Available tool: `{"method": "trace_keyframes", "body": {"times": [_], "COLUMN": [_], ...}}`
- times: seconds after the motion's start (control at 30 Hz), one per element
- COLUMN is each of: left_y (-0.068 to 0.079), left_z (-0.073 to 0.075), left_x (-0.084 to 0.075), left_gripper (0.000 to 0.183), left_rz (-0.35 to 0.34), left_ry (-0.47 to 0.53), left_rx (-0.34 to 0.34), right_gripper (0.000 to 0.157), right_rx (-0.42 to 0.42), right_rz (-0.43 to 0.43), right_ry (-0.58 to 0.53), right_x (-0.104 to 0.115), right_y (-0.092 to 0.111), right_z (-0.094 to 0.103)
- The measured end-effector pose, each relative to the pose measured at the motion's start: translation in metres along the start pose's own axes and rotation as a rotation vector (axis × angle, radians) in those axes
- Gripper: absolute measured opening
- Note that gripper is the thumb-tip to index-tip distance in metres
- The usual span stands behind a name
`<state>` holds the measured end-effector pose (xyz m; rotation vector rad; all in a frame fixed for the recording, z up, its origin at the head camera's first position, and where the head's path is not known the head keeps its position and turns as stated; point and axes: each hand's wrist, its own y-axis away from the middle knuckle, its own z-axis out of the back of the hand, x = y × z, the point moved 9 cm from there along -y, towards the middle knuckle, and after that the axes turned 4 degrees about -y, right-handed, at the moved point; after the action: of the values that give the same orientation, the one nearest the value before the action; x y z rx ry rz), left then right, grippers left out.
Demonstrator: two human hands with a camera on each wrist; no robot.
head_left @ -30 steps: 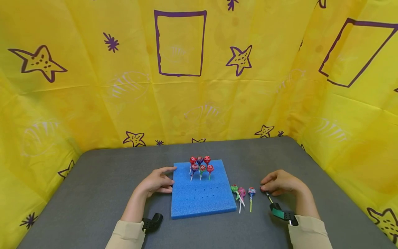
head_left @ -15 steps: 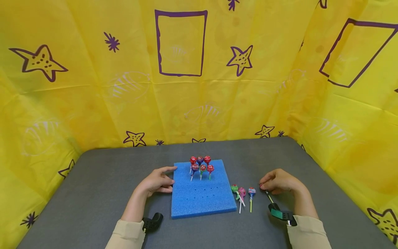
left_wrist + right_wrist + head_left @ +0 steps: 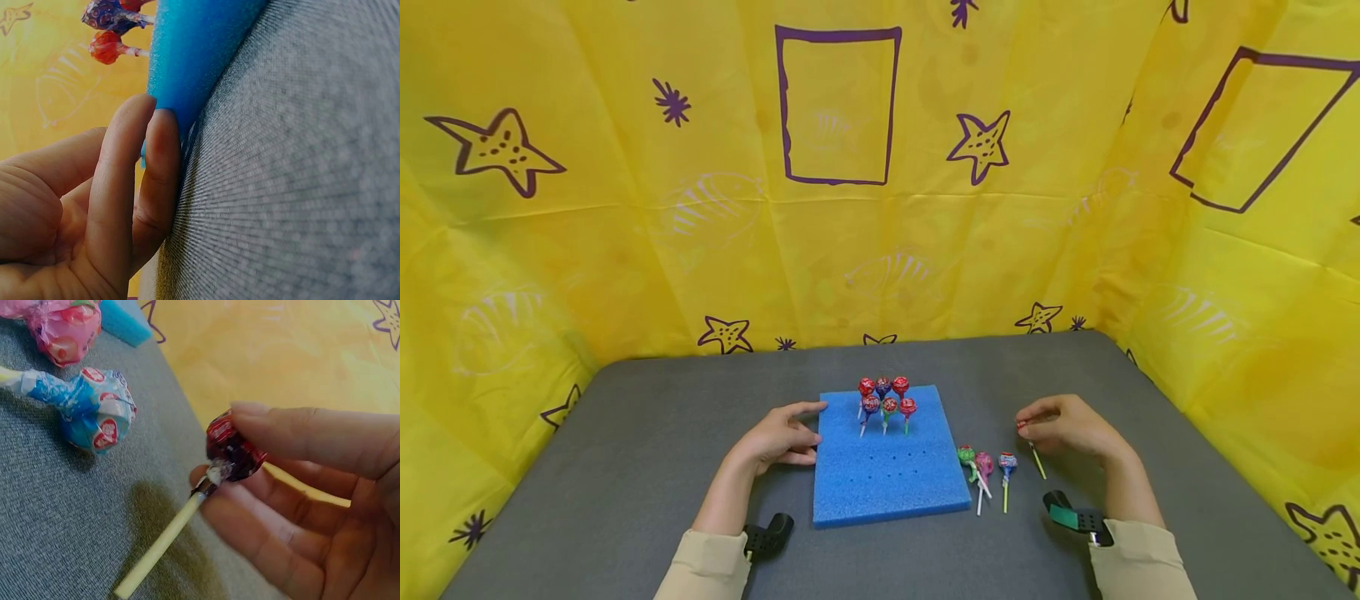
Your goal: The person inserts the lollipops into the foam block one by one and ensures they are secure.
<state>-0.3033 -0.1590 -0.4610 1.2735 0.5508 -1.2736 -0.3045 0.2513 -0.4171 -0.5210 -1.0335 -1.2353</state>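
My right hand (image 3: 1070, 427) pinches a dark red lollipop (image 3: 234, 450) by its wrapped head, thumb on one side and fingers on the other. Its pale yellow stick (image 3: 159, 547) points down, above the grey table. To the left lie a blue lollipop (image 3: 1007, 462), a pink lollipop (image 3: 983, 463) and a green lollipop (image 3: 966, 454). With extended fingertips my left hand (image 3: 778, 436) touches the left edge of a blue foam board (image 3: 891, 498). Two rows of lollipops (image 3: 889, 406) stand upright in the board's far half.
Small holes (image 3: 889, 474) dot the near half of the foam board. The grey table (image 3: 685, 417) runs back to a yellow printed cloth (image 3: 835, 258), which also hangs at both sides. The pink and green lollipops lie close together against the board's right side.
My right hand has lifted the dark red lollipop from the table and moved it slightly left and away from me. The left hand and the board have stayed put.
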Motion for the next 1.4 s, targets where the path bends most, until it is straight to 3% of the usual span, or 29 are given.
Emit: {"method": "trace_keyframes", "body": {"times": [0.23, 0.73, 1.13, 1.4], "left_y": [-0.001, -0.002, -0.002, -0.002], "left_z": [0.0, 0.001, 0.0, 0.001], "left_x": [0.0, 0.001, 0.001, 0.001], "left_gripper": [0.06, 0.06, 0.061, 0.06], "left_rz": [0.0, 0.012, 0.003, 0.002], "left_ry": [-0.002, -0.014, -0.008, -0.001], "left_rx": [-0.002, -0.019, -0.003, -0.004], "right_gripper": [0.04, 0.046, 0.038, 0.037], "right_rx": [-0.042, -0.171, -0.148, -0.135], "right_rz": [0.067, 0.125, 0.226, 0.234], "right_ry": [-0.012, -0.075, -0.21, -0.239], "right_x": [0.012, 0.027, 0.053, 0.058], "right_y": [-0.001, 0.001, -0.005, -0.01], "right_z": [-0.001, 0.006, -0.011, -0.019]}}
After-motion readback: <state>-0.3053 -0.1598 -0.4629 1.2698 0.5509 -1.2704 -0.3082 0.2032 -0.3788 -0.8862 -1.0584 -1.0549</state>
